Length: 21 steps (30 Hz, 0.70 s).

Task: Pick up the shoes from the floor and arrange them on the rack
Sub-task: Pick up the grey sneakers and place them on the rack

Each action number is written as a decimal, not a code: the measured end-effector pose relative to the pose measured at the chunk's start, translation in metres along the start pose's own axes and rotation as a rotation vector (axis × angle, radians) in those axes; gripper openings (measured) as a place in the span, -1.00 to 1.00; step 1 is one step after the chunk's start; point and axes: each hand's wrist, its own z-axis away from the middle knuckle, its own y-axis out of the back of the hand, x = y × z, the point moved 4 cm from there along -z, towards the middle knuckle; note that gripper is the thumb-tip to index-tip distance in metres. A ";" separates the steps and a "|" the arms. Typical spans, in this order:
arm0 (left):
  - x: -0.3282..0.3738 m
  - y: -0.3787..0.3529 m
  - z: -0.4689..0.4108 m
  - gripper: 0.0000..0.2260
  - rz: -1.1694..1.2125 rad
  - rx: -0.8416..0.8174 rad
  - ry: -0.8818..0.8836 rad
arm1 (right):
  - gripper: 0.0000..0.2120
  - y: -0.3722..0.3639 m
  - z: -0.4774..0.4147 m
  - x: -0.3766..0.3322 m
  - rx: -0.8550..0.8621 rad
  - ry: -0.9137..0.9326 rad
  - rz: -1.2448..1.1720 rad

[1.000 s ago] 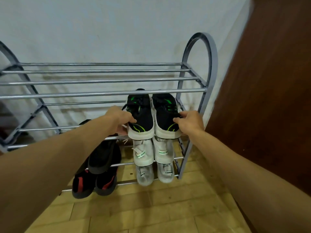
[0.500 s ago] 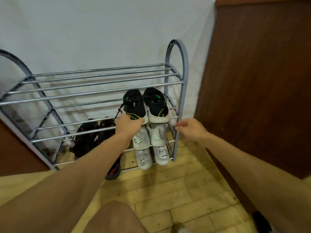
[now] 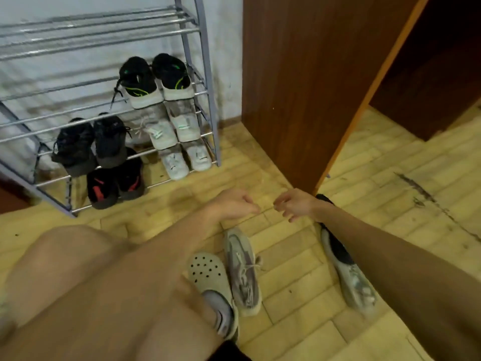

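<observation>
Two grey sneakers lie on the floor (image 3: 286, 259) near your feet: one grey sneaker (image 3: 243, 269) beside your clog (image 3: 208, 272), the other grey sneaker (image 3: 348, 274) partly under your right forearm. The shoe rack (image 3: 205, 74) holds black-and-green sneakers (image 3: 156, 79) on a middle shelf, white sneakers (image 3: 169, 126) below them, more white ones (image 3: 186, 160) at the bottom, and black pairs (image 3: 88, 142) to the left. Your left hand (image 3: 231, 204) and right hand (image 3: 294, 204) hover close together above the floor, fingers loosely curled, holding nothing.

Dim, warm light — motion blur throughout, wide-angle bending at edges.
</observation>
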 end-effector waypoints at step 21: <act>-0.089 -0.023 0.001 -0.74 -0.371 -0.188 0.113 | -0.36 -0.214 -0.038 0.103 -0.157 -0.259 0.160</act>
